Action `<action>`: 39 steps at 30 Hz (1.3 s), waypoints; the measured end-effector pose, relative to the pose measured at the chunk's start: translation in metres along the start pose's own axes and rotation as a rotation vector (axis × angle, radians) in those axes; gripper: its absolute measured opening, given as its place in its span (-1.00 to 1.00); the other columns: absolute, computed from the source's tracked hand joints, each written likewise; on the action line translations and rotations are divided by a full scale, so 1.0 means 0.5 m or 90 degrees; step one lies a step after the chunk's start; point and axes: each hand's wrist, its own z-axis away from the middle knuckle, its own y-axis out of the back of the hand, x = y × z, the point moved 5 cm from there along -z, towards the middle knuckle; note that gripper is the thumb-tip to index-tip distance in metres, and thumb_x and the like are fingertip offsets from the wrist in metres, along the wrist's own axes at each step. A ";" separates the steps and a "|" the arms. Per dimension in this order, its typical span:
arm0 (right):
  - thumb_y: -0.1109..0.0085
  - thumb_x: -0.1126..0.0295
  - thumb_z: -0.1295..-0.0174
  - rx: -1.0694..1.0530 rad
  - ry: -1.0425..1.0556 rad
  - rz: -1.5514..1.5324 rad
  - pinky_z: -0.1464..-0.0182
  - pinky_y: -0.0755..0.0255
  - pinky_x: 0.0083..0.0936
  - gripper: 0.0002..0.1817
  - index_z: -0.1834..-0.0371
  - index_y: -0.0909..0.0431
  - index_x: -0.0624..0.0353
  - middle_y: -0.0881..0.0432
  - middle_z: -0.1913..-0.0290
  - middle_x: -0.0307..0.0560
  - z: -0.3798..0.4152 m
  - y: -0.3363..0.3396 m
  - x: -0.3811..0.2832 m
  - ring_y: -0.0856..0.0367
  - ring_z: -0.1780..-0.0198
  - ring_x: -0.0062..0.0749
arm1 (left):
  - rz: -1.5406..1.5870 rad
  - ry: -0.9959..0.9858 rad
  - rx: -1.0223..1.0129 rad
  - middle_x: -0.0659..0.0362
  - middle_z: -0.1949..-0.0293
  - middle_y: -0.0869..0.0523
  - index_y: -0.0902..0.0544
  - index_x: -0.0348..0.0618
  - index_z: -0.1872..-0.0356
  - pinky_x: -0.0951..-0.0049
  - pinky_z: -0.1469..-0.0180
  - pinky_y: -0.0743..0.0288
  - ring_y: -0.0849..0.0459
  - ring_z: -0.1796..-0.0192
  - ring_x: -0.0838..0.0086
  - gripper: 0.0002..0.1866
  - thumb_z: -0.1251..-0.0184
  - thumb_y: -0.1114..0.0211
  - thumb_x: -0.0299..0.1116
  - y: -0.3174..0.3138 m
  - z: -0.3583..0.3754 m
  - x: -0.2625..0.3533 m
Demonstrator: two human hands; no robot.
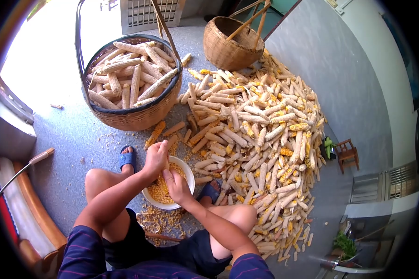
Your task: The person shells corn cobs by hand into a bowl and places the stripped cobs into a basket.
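Over a white bowl (191, 179) of loose yellow kernels (156, 192), my two hands are close together. My left hand (156, 159) is closed around a pale corncob (172, 139), whose end sticks out past the fingers. Just below and to the right, my right hand (176, 185) is closed on a yellow ear of corn (164, 184), partly hidden by the fingers. The bowl sits on the floor between my feet.
A large heap of corncobs (260, 135), some with yellow kernels, covers the floor to the right. Ahead is a handled basket (130, 118) full of cobs; another wicker basket (223, 44) stands beyond the heap. Spilled kernels (160, 218) lie by the bowl. A small wooden chair (348, 156) is far right.
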 end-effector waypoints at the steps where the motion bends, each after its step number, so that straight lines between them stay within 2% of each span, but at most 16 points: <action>1: 0.16 0.06 -0.50 -0.057 -0.072 0.006 0.34 -0.37 -0.21 -0.53 0.18 -0.54 0.30 -0.56 0.46 0.21 -0.002 0.005 0.001 -0.56 0.41 0.11 | 0.024 0.026 -0.011 0.24 0.65 -0.52 -0.49 -0.19 0.59 0.48 0.54 -0.33 -0.45 0.61 0.55 -0.52 -0.52 -0.02 -0.10 0.002 0.001 0.002; 10: 0.20 0.14 -0.52 -0.035 -0.008 0.036 0.39 -0.35 -0.15 -0.55 0.25 -0.55 0.32 -0.57 0.45 0.31 -0.001 0.011 -0.006 -0.59 0.38 0.19 | 0.036 0.051 -0.016 0.24 0.66 -0.50 -0.48 -0.17 0.60 0.51 0.60 -0.30 -0.43 0.65 0.55 -0.52 -0.52 0.01 -0.09 0.003 0.002 -0.009; 14: 0.17 0.21 -0.51 -0.038 -0.008 0.058 0.36 -0.35 -0.17 -0.59 0.30 -0.53 0.34 -0.54 0.48 0.29 -0.001 0.011 0.005 -0.56 0.39 0.18 | 0.021 0.074 -0.019 0.24 0.68 -0.50 -0.48 -0.17 0.62 0.50 0.62 -0.30 -0.43 0.67 0.55 -0.51 -0.52 0.01 -0.10 0.003 0.006 -0.003; 16: 0.18 0.19 -0.51 -0.031 0.053 0.140 0.43 -0.36 -0.06 -0.57 0.34 -0.52 0.31 -0.56 0.51 0.31 -0.002 0.014 0.002 -0.57 0.42 0.26 | 0.021 0.056 -0.015 0.24 0.68 -0.50 -0.48 -0.17 0.62 0.50 0.62 -0.30 -0.44 0.67 0.55 -0.51 -0.51 0.01 -0.10 0.003 0.003 -0.009; 19: 0.16 0.22 -0.49 -0.035 0.101 0.166 0.44 -0.36 -0.02 -0.60 0.38 -0.50 0.31 -0.54 0.53 0.33 -0.005 0.018 0.000 -0.55 0.44 0.29 | 0.015 0.042 -0.011 0.24 0.68 -0.50 -0.48 -0.18 0.63 0.50 0.61 -0.31 -0.44 0.66 0.55 -0.51 -0.51 0.01 -0.10 0.005 0.002 -0.010; 26: 0.15 0.25 -0.48 -0.046 0.088 0.175 0.42 -0.38 -0.04 -0.63 0.39 -0.49 0.31 -0.54 0.52 0.33 -0.009 0.018 0.010 -0.56 0.43 0.27 | -0.024 0.055 -0.013 0.24 0.66 -0.53 -0.49 -0.18 0.67 0.47 0.48 -0.34 -0.45 0.61 0.55 -0.49 -0.49 0.00 -0.10 0.005 0.001 -0.015; 29: 0.17 0.25 -0.47 -0.057 0.041 0.108 0.39 -0.39 -0.09 -0.63 0.37 -0.49 0.31 -0.56 0.49 0.32 -0.015 0.019 0.023 -0.56 0.39 0.27 | -0.002 0.064 -0.010 0.24 0.66 -0.52 -0.50 -0.18 0.66 0.46 0.49 -0.34 -0.44 0.62 0.52 -0.50 -0.49 -0.01 -0.10 0.002 0.000 -0.017; 32: 0.18 0.23 -0.48 -0.031 0.007 0.091 0.36 -0.40 -0.14 -0.61 0.35 -0.51 0.31 -0.56 0.52 0.22 -0.020 0.019 0.036 -0.59 0.40 0.16 | 0.039 0.096 -0.006 0.22 0.67 -0.51 -0.49 -0.18 0.66 0.44 0.50 -0.34 -0.43 0.63 0.50 -0.49 -0.49 -0.02 -0.09 0.004 -0.013 -0.036; 34: 0.15 0.23 -0.50 -0.054 -0.055 -0.010 0.37 -0.41 -0.27 -0.64 0.25 -0.53 0.32 -0.57 0.46 0.00 -0.024 0.014 0.067 -0.60 0.42 -0.24 | 0.052 0.106 0.000 0.24 0.67 -0.50 -0.50 -0.19 0.63 0.44 0.51 -0.34 -0.44 0.63 0.51 -0.51 -0.49 -0.05 -0.09 0.008 -0.016 -0.029; 35: 0.15 0.23 -0.50 -0.055 -0.054 -0.010 0.37 -0.41 -0.27 -0.64 0.25 -0.53 0.32 -0.57 0.46 0.00 -0.026 0.015 0.077 -0.60 0.42 -0.24 | 0.065 0.116 0.007 0.25 0.67 -0.50 -0.51 -0.19 0.60 0.44 0.52 -0.33 -0.45 0.63 0.51 -0.53 -0.49 -0.07 -0.09 0.011 -0.018 -0.026; 37: 0.15 0.20 -0.51 -0.060 0.015 -0.091 0.35 -0.42 -0.36 -0.64 0.11 -0.52 0.31 -0.56 0.38 -0.17 -0.029 0.014 0.070 -0.57 0.38 -0.41 | 0.073 0.114 0.017 0.23 0.67 -0.50 -0.51 -0.18 0.61 0.45 0.53 -0.31 -0.44 0.63 0.51 -0.52 -0.48 -0.06 -0.07 0.015 -0.024 -0.024; 38: 0.15 0.20 -0.51 -0.062 0.016 -0.091 0.35 -0.42 -0.36 -0.64 0.11 -0.52 0.31 -0.56 0.38 -0.17 -0.025 0.015 0.071 -0.57 0.38 -0.41 | 0.081 0.114 0.026 0.21 0.67 -0.49 -0.50 -0.18 0.63 0.45 0.54 -0.30 -0.42 0.64 0.50 -0.50 -0.48 -0.06 -0.05 0.017 -0.027 -0.025; 39: 0.14 0.18 -0.51 -0.081 -0.135 -0.229 0.33 -0.42 -0.39 -0.63 0.04 -0.50 0.31 -0.55 0.37 -0.20 -0.014 0.016 0.062 -0.54 0.40 -0.40 | 0.082 0.114 0.027 0.21 0.67 -0.49 -0.50 -0.18 0.63 0.45 0.54 -0.30 -0.42 0.64 0.50 -0.50 -0.48 -0.06 -0.05 0.020 -0.029 -0.030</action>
